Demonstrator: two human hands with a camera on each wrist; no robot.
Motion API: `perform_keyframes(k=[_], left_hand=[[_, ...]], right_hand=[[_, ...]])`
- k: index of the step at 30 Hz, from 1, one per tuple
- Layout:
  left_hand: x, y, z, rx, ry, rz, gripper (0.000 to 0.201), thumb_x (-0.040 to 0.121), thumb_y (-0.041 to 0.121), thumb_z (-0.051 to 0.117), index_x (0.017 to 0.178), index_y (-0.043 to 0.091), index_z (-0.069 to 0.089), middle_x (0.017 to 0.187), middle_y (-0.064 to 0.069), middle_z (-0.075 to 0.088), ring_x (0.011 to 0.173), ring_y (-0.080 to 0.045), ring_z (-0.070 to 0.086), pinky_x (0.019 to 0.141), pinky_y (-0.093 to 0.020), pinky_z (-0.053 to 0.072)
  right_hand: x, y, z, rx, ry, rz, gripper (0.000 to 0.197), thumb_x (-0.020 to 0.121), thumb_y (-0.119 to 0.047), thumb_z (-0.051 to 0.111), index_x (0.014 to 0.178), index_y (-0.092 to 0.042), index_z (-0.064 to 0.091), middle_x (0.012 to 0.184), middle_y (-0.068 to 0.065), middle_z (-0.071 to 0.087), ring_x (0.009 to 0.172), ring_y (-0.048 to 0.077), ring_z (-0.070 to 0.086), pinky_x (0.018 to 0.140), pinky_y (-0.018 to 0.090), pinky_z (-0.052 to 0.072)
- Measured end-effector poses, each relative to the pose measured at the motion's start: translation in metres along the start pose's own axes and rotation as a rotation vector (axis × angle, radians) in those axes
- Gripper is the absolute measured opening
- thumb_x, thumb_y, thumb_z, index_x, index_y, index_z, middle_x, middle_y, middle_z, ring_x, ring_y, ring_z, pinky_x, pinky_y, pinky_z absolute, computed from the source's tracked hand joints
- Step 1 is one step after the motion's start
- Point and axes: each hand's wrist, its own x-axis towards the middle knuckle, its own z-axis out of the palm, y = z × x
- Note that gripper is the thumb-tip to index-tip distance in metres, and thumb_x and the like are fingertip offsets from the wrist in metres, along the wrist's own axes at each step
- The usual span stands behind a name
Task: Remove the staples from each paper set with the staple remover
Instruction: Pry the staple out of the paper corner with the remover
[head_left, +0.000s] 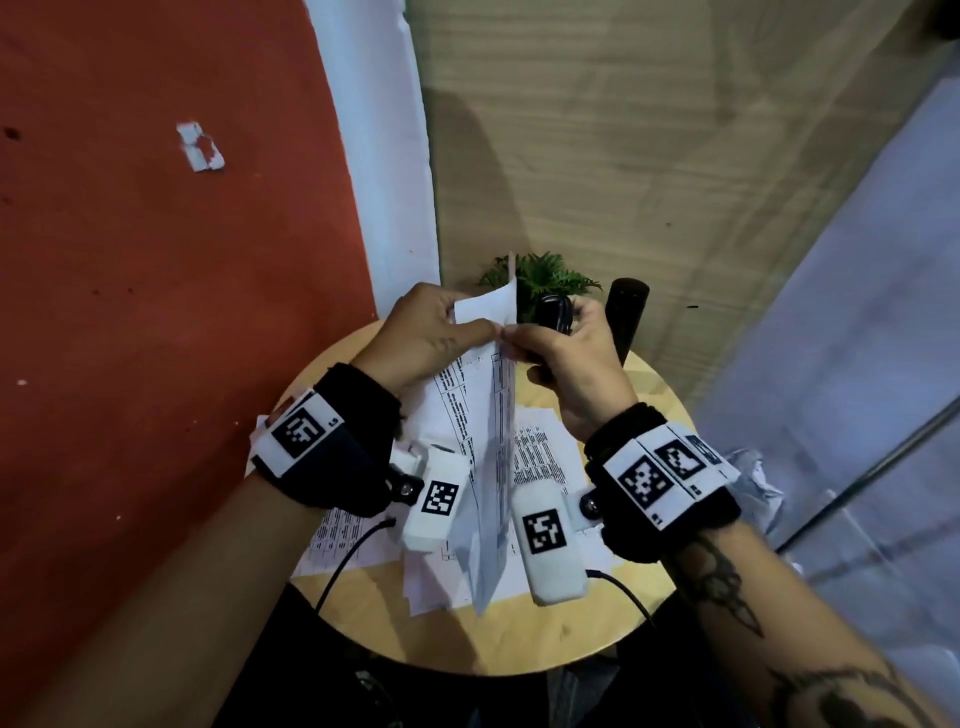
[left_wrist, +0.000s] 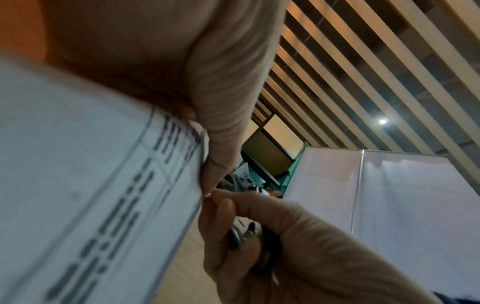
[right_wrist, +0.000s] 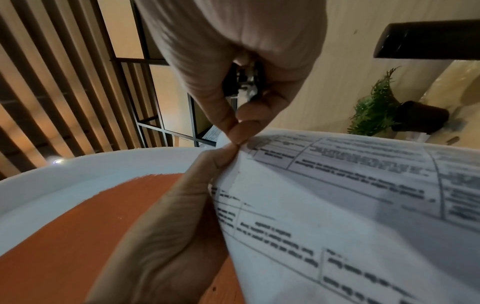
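A stapled paper set (head_left: 488, 441) hangs over the round table, held up by its top corner. My left hand (head_left: 491, 330) pinches that corner between thumb and fingers; in the right wrist view the left hand (right_wrist: 228, 152) grips the printed sheets (right_wrist: 337, 205). My right hand (head_left: 511, 336) meets it at the same corner, its thumb and forefinger pinched together there. Its other fingers curl round the black staple remover (head_left: 553, 312), which sits in the palm, also visible as the staple remover (left_wrist: 259, 246). A small metal bit, perhaps a staple (left_wrist: 207, 194), shows at the corner.
Loose printed sheets (head_left: 540, 457) lie spread on the round wooden table (head_left: 519, 634). A potted plant (head_left: 550, 278) and a black cylinder (head_left: 628, 317) stand at its far edge. Crumpled paper (head_left: 753, 478) lies off to the right. A red wall is close on the left.
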Motion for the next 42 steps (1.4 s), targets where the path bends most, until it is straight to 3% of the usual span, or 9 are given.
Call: perform_keyframes(k=[4, 6, 12, 17, 21, 26, 30, 34, 42], left_hand=[[-0.002, 0.005, 0.004, 0.037, 0.005, 0.042, 0.039, 0.060, 0.055, 0.069, 0.086, 0.026, 0.073, 0.083, -0.021, 0.065, 0.077, -0.022, 0.056, 0.078, -0.060, 0.049], [-0.001, 0.007, 0.008, 0.028, 0.038, 0.036, 0.036, 0.058, 0.051, 0.068, 0.081, 0.023, 0.072, 0.086, -0.030, 0.067, 0.075, -0.021, 0.058, 0.073, -0.052, 0.051], [-0.001, 0.014, 0.010, -0.086, 0.074, 0.010, 0.024, 0.062, 0.035, 0.064, 0.072, 0.015, 0.071, 0.071, -0.004, 0.060, 0.074, -0.015, 0.053, 0.067, -0.028, 0.042], [-0.001, 0.007, 0.011, -0.166, 0.084, -0.023, 0.059, 0.056, 0.037, 0.066, 0.089, -0.012, 0.062, 0.084, -0.010, 0.058, 0.082, -0.020, 0.052, 0.072, -0.034, 0.039], [-0.005, 0.013, 0.012, -0.226, 0.038, -0.042, 0.016, 0.071, 0.015, 0.065, 0.082, 0.003, 0.065, 0.086, -0.013, 0.060, 0.081, -0.019, 0.054, 0.070, -0.028, 0.042], [-0.006, 0.013, -0.001, -0.137, -0.106, 0.045, 0.016, 0.081, 0.012, 0.068, 0.097, 0.009, 0.066, 0.090, -0.004, 0.066, 0.078, -0.010, 0.060, 0.074, -0.022, 0.047], [0.000, 0.010, -0.011, 0.178, -0.020, 0.099, 0.024, 0.081, 0.031, 0.070, 0.095, 0.011, 0.070, 0.093, -0.019, 0.070, 0.089, -0.033, 0.066, 0.082, -0.038, 0.049], [0.003, 0.010, -0.022, 0.337, 0.055, 0.157, 0.028, 0.065, 0.059, 0.056, 0.071, 0.034, 0.066, 0.077, -0.024, 0.066, 0.069, -0.028, 0.062, 0.070, -0.046, 0.051], [0.005, 0.008, -0.042, 0.494, 0.015, 0.219, 0.010, 0.064, 0.056, 0.051, 0.066, 0.054, 0.061, 0.073, -0.021, 0.065, 0.077, -0.040, 0.063, 0.069, -0.045, 0.050]], right_hand=[[0.001, -0.003, 0.004, -0.002, 0.008, -0.016, 0.043, 0.079, 0.006, 0.063, 0.112, -0.008, 0.038, 0.080, 0.011, 0.057, 0.047, 0.007, 0.058, 0.037, 0.013, 0.033], [0.001, -0.003, 0.007, -0.012, 0.036, -0.092, 0.042, 0.078, 0.007, 0.062, 0.108, -0.008, 0.037, 0.080, 0.010, 0.054, 0.047, 0.008, 0.054, 0.040, 0.016, 0.037], [-0.007, 0.008, 0.011, -0.501, 0.152, -0.665, 0.042, 0.074, -0.003, 0.072, 0.106, -0.008, 0.045, 0.076, -0.018, 0.048, 0.065, 0.006, 0.054, 0.062, 0.016, 0.042], [-0.006, 0.017, 0.009, -0.690, 0.105, -0.955, 0.058, 0.066, -0.006, 0.074, 0.105, -0.019, 0.033, 0.074, -0.002, 0.062, 0.067, 0.016, 0.056, 0.056, 0.019, 0.035], [-0.002, 0.014, 0.006, -0.783, 0.043, -1.072, 0.058, 0.063, -0.002, 0.073, 0.103, -0.015, 0.033, 0.075, 0.011, 0.064, 0.060, 0.024, 0.059, 0.057, 0.026, 0.037], [0.002, 0.005, 0.002, -0.463, -0.050, -0.589, 0.044, 0.075, -0.019, 0.070, 0.103, -0.026, 0.038, 0.078, -0.005, 0.054, 0.070, 0.015, 0.054, 0.072, 0.040, 0.048], [0.002, 0.000, 0.005, -0.313, -0.115, -0.312, 0.039, 0.065, -0.029, 0.065, 0.090, -0.040, 0.036, 0.090, 0.015, 0.056, 0.075, 0.026, 0.054, 0.069, 0.048, 0.049], [0.005, 0.003, -0.006, -0.632, -0.054, -0.355, 0.036, 0.079, -0.004, 0.058, 0.100, -0.019, 0.033, 0.076, -0.005, 0.051, 0.074, 0.025, 0.055, 0.060, 0.030, 0.043], [0.009, 0.016, -0.017, -0.985, 0.057, -0.460, 0.036, 0.078, 0.004, 0.056, 0.110, -0.001, 0.041, 0.096, 0.015, 0.064, 0.088, 0.040, 0.059, 0.060, 0.034, 0.031]])
